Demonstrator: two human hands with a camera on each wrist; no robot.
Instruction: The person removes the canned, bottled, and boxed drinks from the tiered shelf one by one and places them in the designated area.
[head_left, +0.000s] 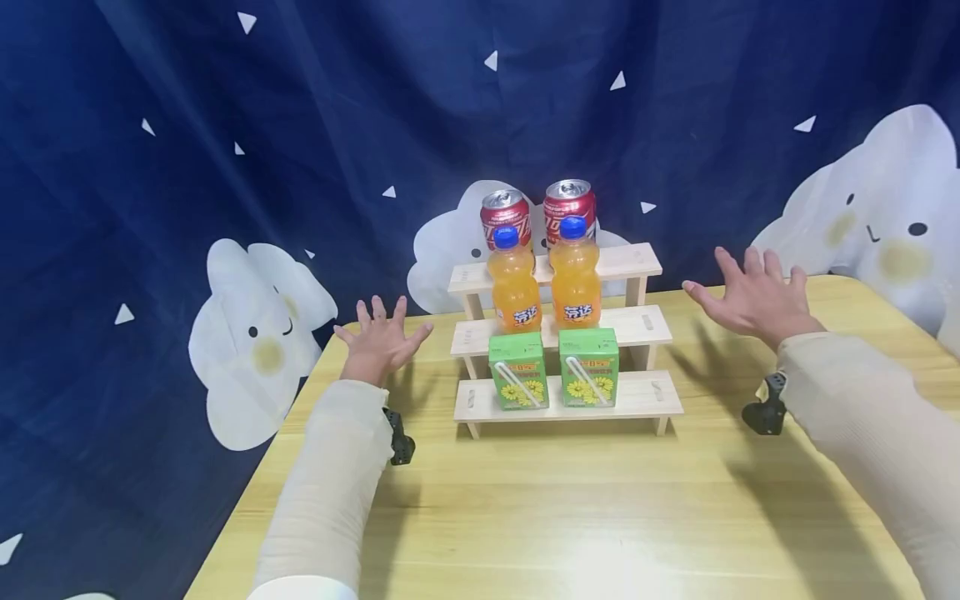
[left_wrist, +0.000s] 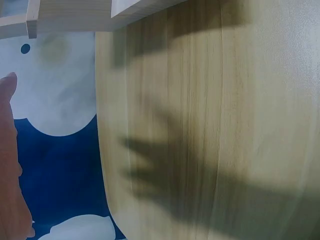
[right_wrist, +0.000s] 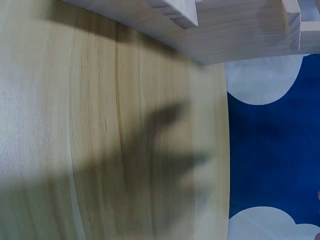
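My left hand (head_left: 380,342) is held over the table with its fingers spread, to the left of a three-step wooden rack (head_left: 570,408). My right hand (head_left: 761,298) hovers on the rack's other side, fingers also spread and holding nothing. Two red soda cans, a left one (head_left: 506,213) and a right one (head_left: 570,205), stand on the top step. On the middle step are two orange soda bottles with blue caps, one left (head_left: 515,283) and one right (head_left: 576,279). Two green juice boxes, left (head_left: 519,375) and right (head_left: 588,371), occupy the bottom step, straws on their fronts.
The rack stands toward the back of a light wooden table (head_left: 525,508). Behind the table hangs a dark blue curtain (head_left: 360,100) with white clouds and triangles. In the wrist views, hand shadows fall on the tabletop (left_wrist: 260,125) beside the rack's side (right_wrist: 240,30).
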